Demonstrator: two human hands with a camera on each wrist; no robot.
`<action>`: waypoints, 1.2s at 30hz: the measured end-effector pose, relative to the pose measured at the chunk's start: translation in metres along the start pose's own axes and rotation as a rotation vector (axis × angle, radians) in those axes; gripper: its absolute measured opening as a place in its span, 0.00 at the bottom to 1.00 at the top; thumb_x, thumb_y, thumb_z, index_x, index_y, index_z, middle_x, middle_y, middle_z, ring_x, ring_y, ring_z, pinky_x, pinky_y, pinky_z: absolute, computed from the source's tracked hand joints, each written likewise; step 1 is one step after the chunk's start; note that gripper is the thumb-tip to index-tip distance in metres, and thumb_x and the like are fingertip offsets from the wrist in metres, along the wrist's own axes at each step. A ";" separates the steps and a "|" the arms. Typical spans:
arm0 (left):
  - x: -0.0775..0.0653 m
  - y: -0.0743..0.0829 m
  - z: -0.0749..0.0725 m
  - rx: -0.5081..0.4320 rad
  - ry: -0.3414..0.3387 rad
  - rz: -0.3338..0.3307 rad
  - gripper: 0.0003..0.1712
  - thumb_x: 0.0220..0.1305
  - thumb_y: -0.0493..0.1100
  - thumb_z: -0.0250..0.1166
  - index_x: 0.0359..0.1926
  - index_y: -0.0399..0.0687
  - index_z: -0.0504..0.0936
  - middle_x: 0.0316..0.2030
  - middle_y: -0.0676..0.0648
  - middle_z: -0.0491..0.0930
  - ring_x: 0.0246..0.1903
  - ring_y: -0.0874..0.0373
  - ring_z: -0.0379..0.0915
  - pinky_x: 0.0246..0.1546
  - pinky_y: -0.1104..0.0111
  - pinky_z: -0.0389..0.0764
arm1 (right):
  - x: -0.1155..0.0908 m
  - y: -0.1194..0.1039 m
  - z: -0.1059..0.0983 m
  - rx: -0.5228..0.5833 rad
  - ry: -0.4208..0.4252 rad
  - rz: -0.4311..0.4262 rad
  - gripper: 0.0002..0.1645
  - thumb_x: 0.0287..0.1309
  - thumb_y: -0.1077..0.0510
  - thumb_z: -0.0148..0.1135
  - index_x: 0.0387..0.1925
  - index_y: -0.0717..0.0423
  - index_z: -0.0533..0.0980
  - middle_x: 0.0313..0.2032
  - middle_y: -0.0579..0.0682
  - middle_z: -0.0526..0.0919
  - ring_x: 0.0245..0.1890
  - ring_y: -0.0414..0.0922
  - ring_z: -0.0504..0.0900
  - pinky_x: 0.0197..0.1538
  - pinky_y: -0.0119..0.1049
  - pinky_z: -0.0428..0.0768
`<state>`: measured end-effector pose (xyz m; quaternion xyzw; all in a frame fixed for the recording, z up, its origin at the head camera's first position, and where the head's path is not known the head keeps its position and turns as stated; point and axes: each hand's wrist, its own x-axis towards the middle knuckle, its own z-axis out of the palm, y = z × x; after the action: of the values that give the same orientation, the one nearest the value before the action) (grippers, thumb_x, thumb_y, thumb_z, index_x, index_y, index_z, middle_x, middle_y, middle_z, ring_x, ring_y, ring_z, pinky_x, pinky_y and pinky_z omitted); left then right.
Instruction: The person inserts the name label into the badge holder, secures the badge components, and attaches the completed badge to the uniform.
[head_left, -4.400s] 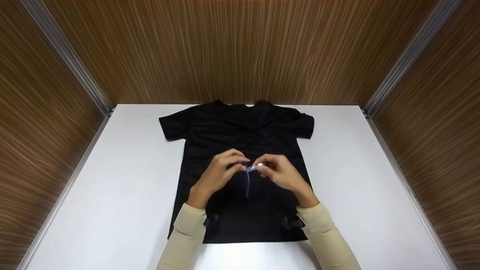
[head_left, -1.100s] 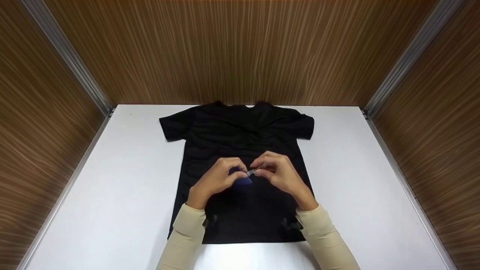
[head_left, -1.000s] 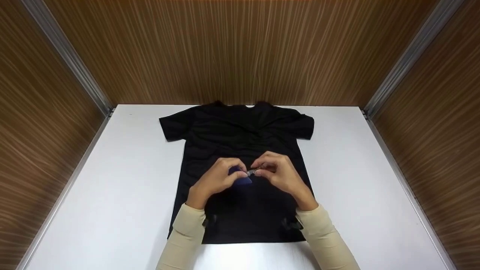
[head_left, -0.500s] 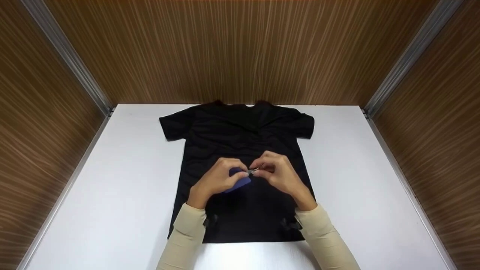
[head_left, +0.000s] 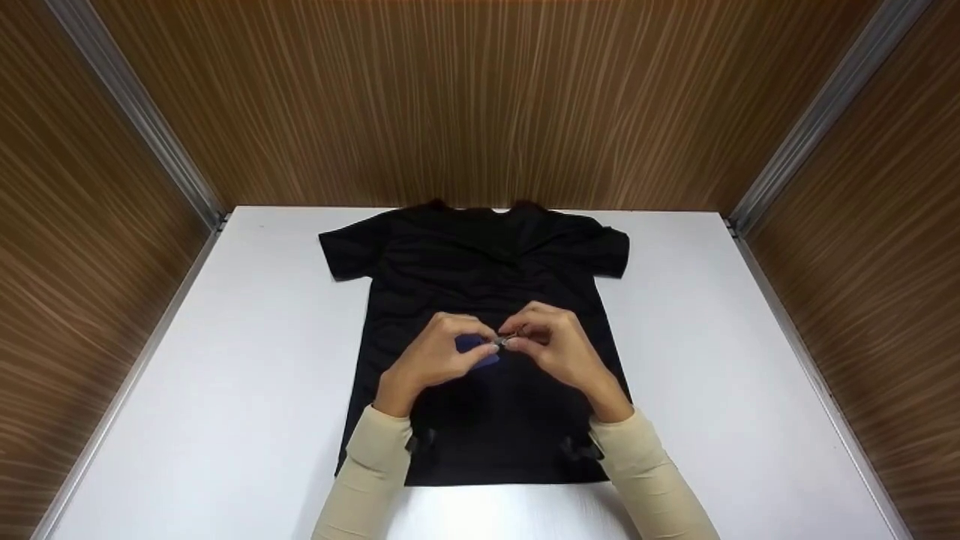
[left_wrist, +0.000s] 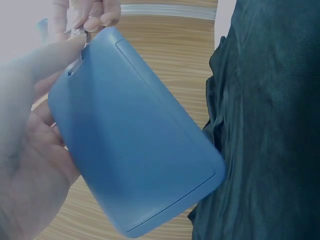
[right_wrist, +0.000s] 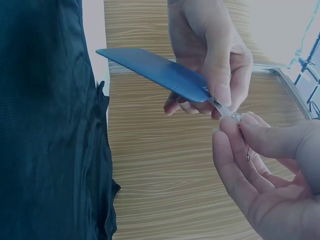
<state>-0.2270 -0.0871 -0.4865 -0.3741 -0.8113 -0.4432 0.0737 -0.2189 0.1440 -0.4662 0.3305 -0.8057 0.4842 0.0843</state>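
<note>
A blue badge holder (left_wrist: 135,135) hangs at an angle from a short clear strap (right_wrist: 225,110) threaded through its slot. In the head view it is mostly hidden behind my left hand (head_left: 442,349), whose thumb and fingers pinch the strap right at the slot. My right hand (head_left: 559,345) pinches the strap's other end by a round metal snap (right_wrist: 236,117). A thin wire-like metal piece (right_wrist: 248,156) dangles below its fingers. The fingertips of both hands nearly meet. Beneath them a black T-shirt (head_left: 480,262) lies spread, collar toward the back.
The shirt lies on a white table (head_left: 247,360), somewhat wrinkled across the chest. Wood-patterned panels (head_left: 480,105) stand behind and on both sides, with metal rails (head_left: 150,127) at the corners.
Over four seconds ago the badge holder hung edge-on between the hands. It has since turned and swung behind the left hand, and the fingertips have drawn closer. The shirt has not moved.
</note>
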 end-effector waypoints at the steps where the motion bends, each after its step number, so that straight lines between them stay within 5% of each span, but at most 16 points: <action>1: 0.000 0.000 0.000 -0.006 0.006 0.003 0.07 0.67 0.41 0.71 0.41 0.43 0.91 0.39 0.47 0.91 0.41 0.57 0.86 0.48 0.58 0.86 | 0.000 0.000 0.000 0.002 0.003 -0.002 0.08 0.58 0.65 0.73 0.40 0.54 0.88 0.36 0.52 0.87 0.33 0.45 0.85 0.38 0.29 0.85; 8: 0.000 -0.002 0.000 -0.011 0.062 0.039 0.07 0.66 0.42 0.72 0.38 0.42 0.91 0.37 0.47 0.91 0.38 0.57 0.88 0.44 0.61 0.87 | -0.001 0.003 0.000 0.022 0.017 -0.013 0.07 0.59 0.64 0.72 0.40 0.55 0.88 0.37 0.52 0.87 0.32 0.44 0.85 0.37 0.28 0.85; 16: -0.001 -0.004 0.001 -0.018 0.069 0.009 0.05 0.63 0.40 0.74 0.36 0.42 0.92 0.35 0.46 0.92 0.35 0.56 0.88 0.39 0.59 0.87 | 0.000 0.001 -0.001 -0.024 -0.014 0.000 0.06 0.59 0.67 0.72 0.38 0.58 0.87 0.36 0.53 0.89 0.34 0.49 0.89 0.39 0.42 0.88; 23: -0.001 -0.003 0.001 -0.011 0.027 -0.050 0.06 0.64 0.40 0.73 0.38 0.41 0.92 0.38 0.45 0.92 0.35 0.57 0.88 0.40 0.62 0.87 | 0.000 0.002 0.001 -0.034 -0.021 -0.011 0.06 0.58 0.66 0.72 0.37 0.56 0.88 0.35 0.52 0.88 0.35 0.47 0.88 0.40 0.42 0.88; 36: 0.000 -0.001 0.007 0.064 0.056 -0.003 0.02 0.58 0.32 0.73 0.31 0.41 0.90 0.31 0.45 0.91 0.28 0.56 0.84 0.36 0.60 0.86 | 0.000 0.001 0.002 -0.034 -0.028 -0.023 0.06 0.58 0.65 0.73 0.38 0.56 0.88 0.34 0.51 0.88 0.32 0.48 0.87 0.37 0.41 0.87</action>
<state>-0.2263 -0.0826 -0.4914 -0.3579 -0.8232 -0.4274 0.1079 -0.2186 0.1424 -0.4681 0.3451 -0.8110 0.4649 0.0843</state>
